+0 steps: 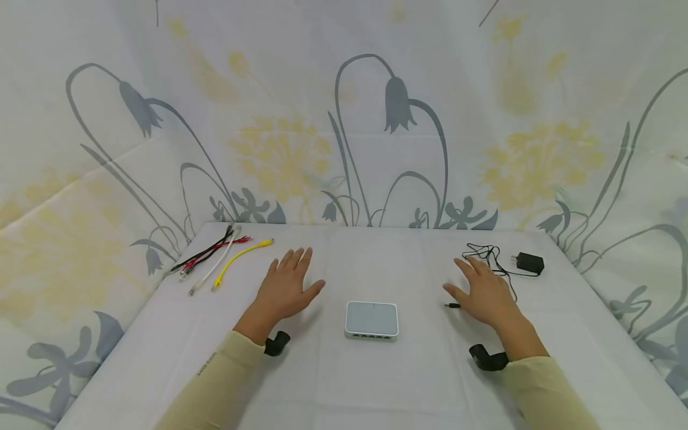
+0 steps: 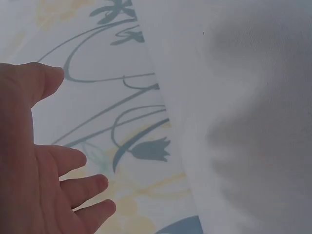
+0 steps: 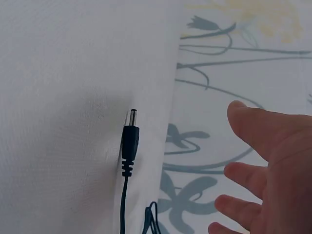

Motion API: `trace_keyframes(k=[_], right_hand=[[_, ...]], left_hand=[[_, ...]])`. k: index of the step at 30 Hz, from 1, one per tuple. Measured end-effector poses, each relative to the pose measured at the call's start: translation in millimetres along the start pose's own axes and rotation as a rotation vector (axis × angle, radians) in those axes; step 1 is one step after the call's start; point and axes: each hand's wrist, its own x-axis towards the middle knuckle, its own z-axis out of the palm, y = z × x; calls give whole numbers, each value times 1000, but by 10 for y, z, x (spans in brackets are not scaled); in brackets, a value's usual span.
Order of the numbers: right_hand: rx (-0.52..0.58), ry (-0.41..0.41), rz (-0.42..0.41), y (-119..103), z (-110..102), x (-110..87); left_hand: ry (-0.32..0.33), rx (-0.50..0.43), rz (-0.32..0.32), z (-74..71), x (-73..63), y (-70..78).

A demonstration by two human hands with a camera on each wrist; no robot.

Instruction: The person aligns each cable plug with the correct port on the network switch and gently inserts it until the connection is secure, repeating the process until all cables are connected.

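Note:
Between the two hands a small white network switch (image 1: 372, 319) with a grey top lies on the table, its row of ports facing the near side. My left hand (image 1: 286, 289) hovers over the cloth to its left, palm down, fingers spread and holding nothing. To the right, my right hand (image 1: 485, 291) is likewise spread and empty, above the thin cord of a black power adapter (image 1: 530, 263). Just left of that hand lies the cord's barrel plug (image 3: 130, 141), metal tip bare. In the left wrist view the left hand (image 2: 53, 190) has only cloth around it.
Several short network cables lie at the back left: a yellow cable (image 1: 240, 260), a white cable (image 1: 217, 263), plus red and black ones. A white cloth covers the table (image 1: 344, 382). Behind it hangs a flower-patterned curtain (image 1: 301, 71). Black wrist mounts sit at both sleeves.

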Motion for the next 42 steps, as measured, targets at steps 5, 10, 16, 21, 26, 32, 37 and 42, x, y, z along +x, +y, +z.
trace_keyframes(k=[5, 10, 16, 21, 26, 32, 37, 42], right_hand=[[21, -4, -10, 39, 14, -12], [22, -9, -17, 78, -30, 9], [33, -38, -7, 125, -61, 13], [41, -53, -8, 161, -59, 8], [50, -78, -12, 172, -35, -30], [100, -110, 1, 150, -33, -59], [138, -123, 0, 145, -24, -55], [151, -131, -2, 136, -20, -62]], left_hand=[[-9, -21, 13, 52, 10, 69], [-10, -46, 32, 137, 43, 109], [-6, -47, 65, 188, 46, 148], [-3, -64, 87, 214, 24, 192], [-20, -129, 113, 261, -16, 248], [-92, -242, 111, 300, -48, 320], [-154, -317, 119, 354, -59, 371], [-192, -370, 143, 411, -69, 404]])
